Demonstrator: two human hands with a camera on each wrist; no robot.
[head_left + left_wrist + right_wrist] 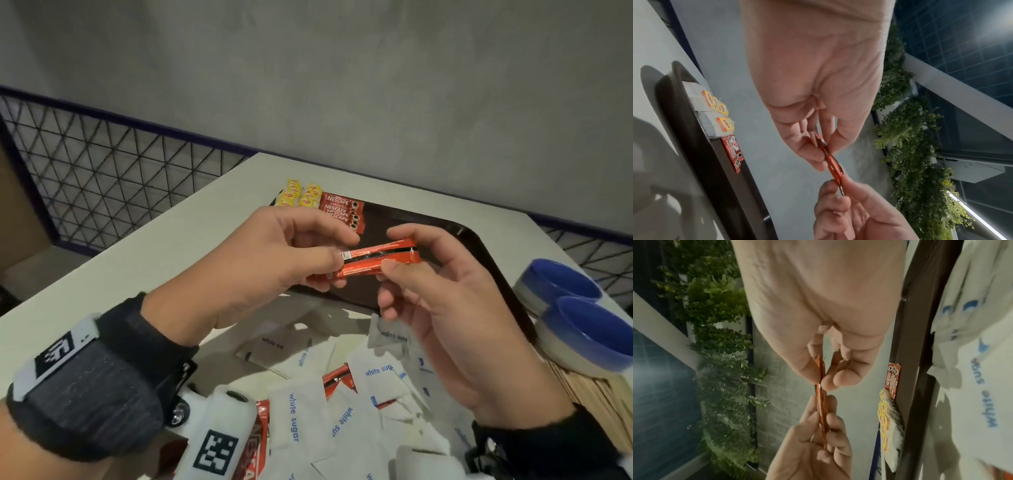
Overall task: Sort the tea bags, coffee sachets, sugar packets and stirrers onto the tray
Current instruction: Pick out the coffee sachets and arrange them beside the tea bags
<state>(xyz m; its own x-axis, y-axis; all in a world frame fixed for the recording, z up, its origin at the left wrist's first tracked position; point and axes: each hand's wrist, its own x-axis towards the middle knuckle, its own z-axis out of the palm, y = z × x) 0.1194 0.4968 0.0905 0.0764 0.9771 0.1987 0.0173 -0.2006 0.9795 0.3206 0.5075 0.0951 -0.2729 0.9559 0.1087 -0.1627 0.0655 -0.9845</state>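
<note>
Red coffee sachets [378, 261] held in the air above the near edge of the dark tray [479, 246], pinched at both ends. Left hand [274, 260] gripping the left end between thumb and curled fingers; right hand [442, 308] gripping the right end, thumb on top, index finger beneath. Head view: two thin sticks stacked, long side horizontal. Left wrist view: same sachets [833, 164] edge-on, left hand [818, 81] thumb and fingers clamped on them, right hand [855, 209] pinching from below. Right wrist view: edge-on again [822, 410], showing at least two layers; right hand [818, 313] above, left hand [812, 447] below.

On tray, far left corner: yellow-tagged tea bags [299, 195] in a cluster, Nescafe sachets [342, 210] fanned just beside them on the right. Wrist views show white bag bodies under the yellow tags [715, 107], not clear from head view.

Only in head view: loose white sugar packets [308, 414] heaped on the white table [137, 260] below the hands, a few more red sachets mixed in, wooden stirrers [582, 387] at right, two blue-and-white bowls [582, 315] beside the tray.
</note>
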